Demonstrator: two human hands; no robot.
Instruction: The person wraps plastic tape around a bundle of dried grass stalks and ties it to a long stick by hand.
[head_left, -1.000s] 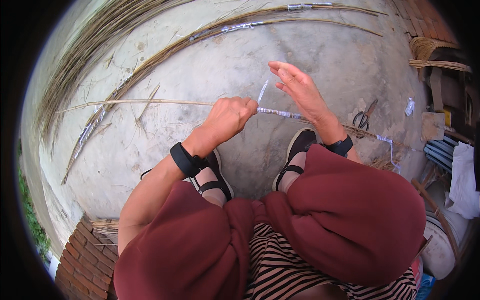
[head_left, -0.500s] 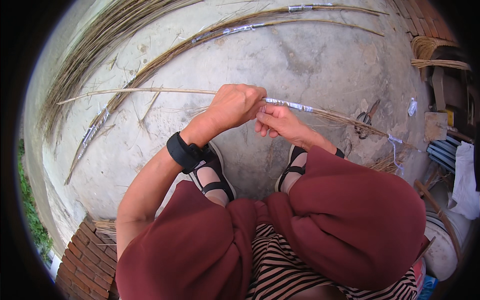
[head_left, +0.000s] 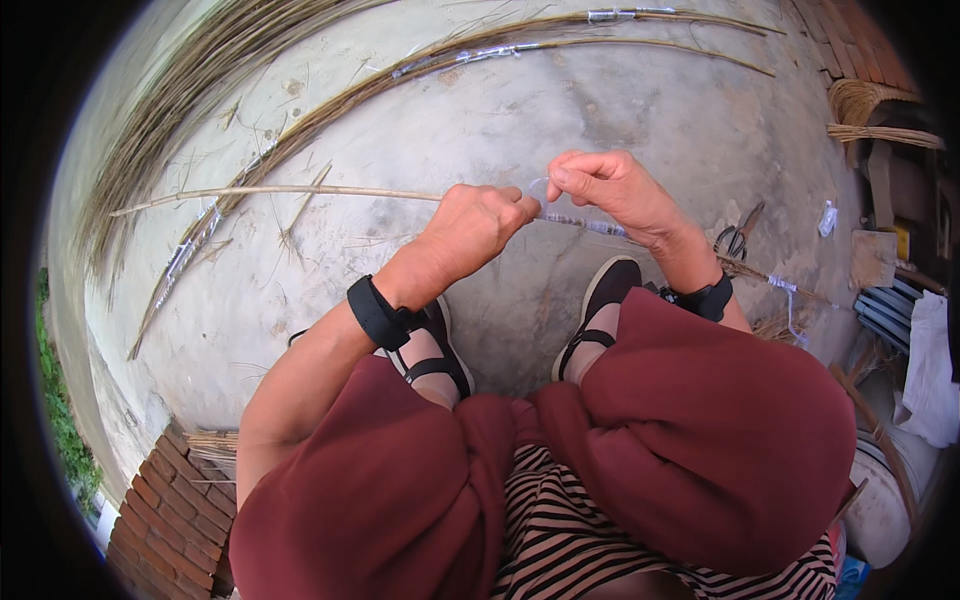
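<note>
My left hand [head_left: 468, 232] is closed around a long thin stick [head_left: 300, 189] that stretches across in front of me. Just right of that hand, a silvery plastic wrapping [head_left: 590, 225] binds the stick together with thin twigs [head_left: 748, 268], which run on to the right. My right hand [head_left: 622, 196], raised above the wrapping, pinches a thin clear plastic strip [head_left: 541, 187] between thumb and fingertips. The strip leads down toward the stick beside my left fingers. Part of the twigs passes out of sight behind my right wrist.
Two long bound twig bundles [head_left: 330, 112] lie curved on the concrete floor, with a large loose pile of twigs [head_left: 190, 110] beyond. Scissors [head_left: 738, 238] lie at the right, near a crumpled plastic scrap [head_left: 827, 219] and a coiled bundle [head_left: 862, 103]. Bricks [head_left: 170, 520] edge the lower left.
My right hand has lifted up and right, away from the wrapping, and now draws the plastic strip clear of the stick. My left hand keeps its grip, shifted slightly.
</note>
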